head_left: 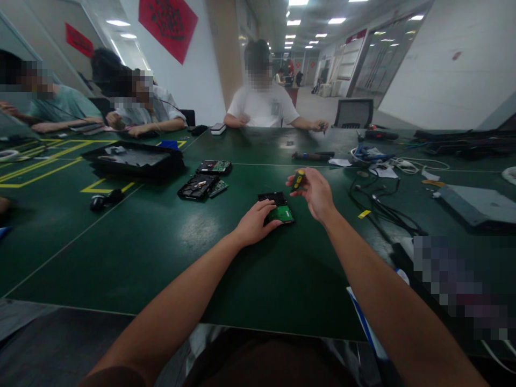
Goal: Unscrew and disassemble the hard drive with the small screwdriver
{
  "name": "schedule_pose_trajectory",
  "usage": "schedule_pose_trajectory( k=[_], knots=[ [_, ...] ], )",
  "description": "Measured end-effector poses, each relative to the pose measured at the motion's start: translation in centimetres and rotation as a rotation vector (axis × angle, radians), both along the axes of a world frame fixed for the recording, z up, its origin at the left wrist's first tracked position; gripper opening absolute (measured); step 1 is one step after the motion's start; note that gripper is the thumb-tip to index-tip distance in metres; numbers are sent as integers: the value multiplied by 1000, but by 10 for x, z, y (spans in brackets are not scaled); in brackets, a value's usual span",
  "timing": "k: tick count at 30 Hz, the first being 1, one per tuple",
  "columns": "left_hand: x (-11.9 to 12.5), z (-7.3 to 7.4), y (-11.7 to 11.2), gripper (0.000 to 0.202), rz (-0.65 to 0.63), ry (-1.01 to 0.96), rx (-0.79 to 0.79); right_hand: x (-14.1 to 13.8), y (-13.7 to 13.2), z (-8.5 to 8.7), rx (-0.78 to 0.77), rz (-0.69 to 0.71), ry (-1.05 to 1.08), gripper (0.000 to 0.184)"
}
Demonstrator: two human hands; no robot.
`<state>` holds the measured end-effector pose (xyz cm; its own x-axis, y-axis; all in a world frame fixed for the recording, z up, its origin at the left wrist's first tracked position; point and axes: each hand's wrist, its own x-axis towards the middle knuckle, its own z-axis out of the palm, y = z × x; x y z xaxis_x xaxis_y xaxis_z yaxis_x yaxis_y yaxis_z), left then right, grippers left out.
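Left hand (255, 223) lies loose, fingers flat on the hard drive (283, 213), which sits under the fingertips on the table (161, 242). Right hand (316, 193) grips the screwdriver (298, 179) just above it. Best: keep drive pinned, tip square.

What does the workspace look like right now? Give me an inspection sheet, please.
Surface: green table with yellow tape markings.
Job's things: hard drive, green board up; black-yellow tool.
Clutter: two more drives, black tray, mouse.
Hands: left hand holds the hard drive; right hand holds the tool raised.
Cables: black tangle right of the drive; white cables beyond.
Surroundings: three people seated across the table; corridor behind.
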<state>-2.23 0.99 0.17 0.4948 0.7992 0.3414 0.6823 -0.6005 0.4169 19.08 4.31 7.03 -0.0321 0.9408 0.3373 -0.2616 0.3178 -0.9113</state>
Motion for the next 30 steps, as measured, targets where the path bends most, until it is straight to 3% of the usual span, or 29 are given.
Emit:
schedule_pose_trajectory(
  k=[7, 18, 24, 30],
  knots=[
    [0, -1, 1, 60, -1, 2, 8, -1, 0, 0, 28, -44, -73, 36],
    [0, 2, -1, 59, -1, 4, -10, 2, 0, 0, 4, 6, -82, 45],
    [1, 2, -1, 58, 7, 9, -10, -1, -1, -2, 16, -68, -100, 41],
    [0, 2, -1, 58, -3, 8, 1, 1, 0, -3, 9, -14, -58, 41]
  ],
)
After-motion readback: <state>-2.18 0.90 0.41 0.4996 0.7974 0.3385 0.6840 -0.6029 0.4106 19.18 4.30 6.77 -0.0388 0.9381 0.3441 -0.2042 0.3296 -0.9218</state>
